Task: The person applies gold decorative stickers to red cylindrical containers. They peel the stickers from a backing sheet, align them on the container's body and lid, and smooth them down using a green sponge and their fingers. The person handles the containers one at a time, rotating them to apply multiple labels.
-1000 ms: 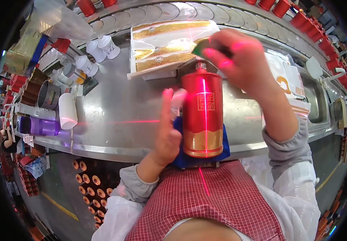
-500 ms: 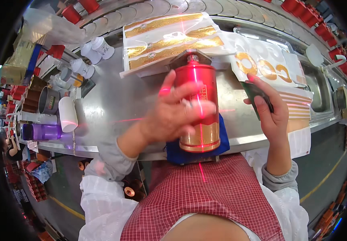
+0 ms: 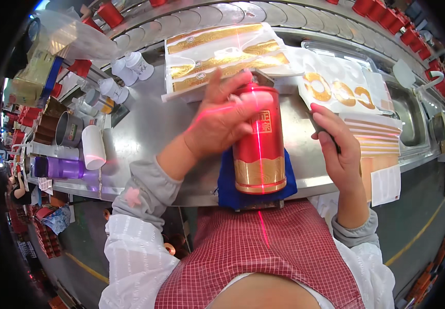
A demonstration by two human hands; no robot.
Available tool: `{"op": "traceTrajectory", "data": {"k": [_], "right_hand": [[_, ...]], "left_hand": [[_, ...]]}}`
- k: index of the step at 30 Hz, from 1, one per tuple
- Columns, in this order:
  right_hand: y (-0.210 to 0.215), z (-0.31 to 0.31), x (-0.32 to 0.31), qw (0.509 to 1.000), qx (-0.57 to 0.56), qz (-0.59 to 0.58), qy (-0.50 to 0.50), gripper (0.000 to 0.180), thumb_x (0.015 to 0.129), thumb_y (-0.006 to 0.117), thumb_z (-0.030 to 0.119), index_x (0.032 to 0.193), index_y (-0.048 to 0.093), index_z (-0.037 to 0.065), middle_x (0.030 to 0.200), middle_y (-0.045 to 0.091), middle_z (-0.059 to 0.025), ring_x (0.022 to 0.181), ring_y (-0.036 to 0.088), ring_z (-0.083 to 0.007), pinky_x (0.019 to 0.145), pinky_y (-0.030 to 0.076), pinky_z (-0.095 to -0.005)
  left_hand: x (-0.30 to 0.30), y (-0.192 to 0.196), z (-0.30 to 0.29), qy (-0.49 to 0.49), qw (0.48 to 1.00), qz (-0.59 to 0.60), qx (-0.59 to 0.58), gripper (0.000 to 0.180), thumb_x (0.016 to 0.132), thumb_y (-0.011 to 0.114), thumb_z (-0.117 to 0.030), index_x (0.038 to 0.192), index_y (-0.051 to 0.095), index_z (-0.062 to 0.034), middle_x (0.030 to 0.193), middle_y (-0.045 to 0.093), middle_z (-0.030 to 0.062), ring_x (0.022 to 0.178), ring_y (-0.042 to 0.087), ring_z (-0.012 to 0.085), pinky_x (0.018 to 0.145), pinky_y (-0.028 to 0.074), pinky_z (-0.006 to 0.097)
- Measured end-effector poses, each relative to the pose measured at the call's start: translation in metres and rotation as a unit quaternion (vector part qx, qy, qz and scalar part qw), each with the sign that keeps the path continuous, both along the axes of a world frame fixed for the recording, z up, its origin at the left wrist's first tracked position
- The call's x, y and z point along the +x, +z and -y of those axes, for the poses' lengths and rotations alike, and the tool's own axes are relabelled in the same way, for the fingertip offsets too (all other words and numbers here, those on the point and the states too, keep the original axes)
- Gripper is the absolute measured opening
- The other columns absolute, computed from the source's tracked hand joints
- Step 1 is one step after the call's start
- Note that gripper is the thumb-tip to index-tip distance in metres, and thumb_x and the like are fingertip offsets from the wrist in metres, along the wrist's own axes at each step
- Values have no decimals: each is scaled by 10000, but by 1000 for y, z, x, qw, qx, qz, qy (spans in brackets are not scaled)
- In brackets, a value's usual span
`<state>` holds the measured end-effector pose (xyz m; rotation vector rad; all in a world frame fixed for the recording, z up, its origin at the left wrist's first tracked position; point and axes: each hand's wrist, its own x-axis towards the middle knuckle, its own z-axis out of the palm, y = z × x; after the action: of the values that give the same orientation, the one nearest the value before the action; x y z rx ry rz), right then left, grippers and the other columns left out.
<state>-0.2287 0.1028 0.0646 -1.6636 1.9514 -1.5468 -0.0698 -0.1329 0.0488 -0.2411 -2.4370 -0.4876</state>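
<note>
A red bottle [image 3: 267,147] with a gold band round its base lies in front of me, its neck end away from me at a metal holder [image 3: 267,78]. Blue cloth [image 3: 227,180] is under it. Over the bottle's upper left side is my left hand [image 3: 222,116], fingers stretched out and apart; some overlap the bottle, and whether they press on it is unclear. My right hand [image 3: 340,154], to the right of the bottle and apart from it, pinches a thin dark flat scraper [image 3: 321,129], seen nearly edge-on. A red laser line runs along the bottle.
Gold label sheets [image 3: 222,51] lie behind the bottle, and ring-shaped gold stickers [image 3: 338,90] to the right. Striped strips [image 3: 377,136] lie near a sink [image 3: 410,110]. White bottles [image 3: 139,65], a white roll [image 3: 94,148] and a purple bottle [image 3: 60,168] stand left. A plate conveyor [image 3: 197,20] runs behind.
My left hand has moved up the bottle toward its neck. The scraper in my right hand has turned from showing its flat face to nearly edge-on. The view has shifted slightly.
</note>
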Motion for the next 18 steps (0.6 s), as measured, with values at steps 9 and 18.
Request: {"op": "traceTrajectory", "data": {"k": [9, 18], "right_hand": [[-11, -16, 15, 991, 52, -75, 97, 744, 756, 739, 399, 1310, 494, -32, 1379, 450, -252, 1226, 480, -403, 1016, 390, -456], [-59, -6, 51, 988, 70, -113, 73, 837, 750, 720, 114, 1432, 273, -69, 1435, 350, -298, 1295, 394, -448, 1074, 325, -483]], "left_hand": [[7, 4, -5, 19, 1000, 12, 12, 562, 970, 339, -548, 1225, 634, -143, 1175, 627, 99, 1263, 466, 267, 1172, 70, 469], [35, -37, -41, 166, 789, -75, 587, 487, 1010, 397, -411, 1310, 523, -49, 1208, 613, 117, 1235, 490, 244, 1070, 365, 414]]}}
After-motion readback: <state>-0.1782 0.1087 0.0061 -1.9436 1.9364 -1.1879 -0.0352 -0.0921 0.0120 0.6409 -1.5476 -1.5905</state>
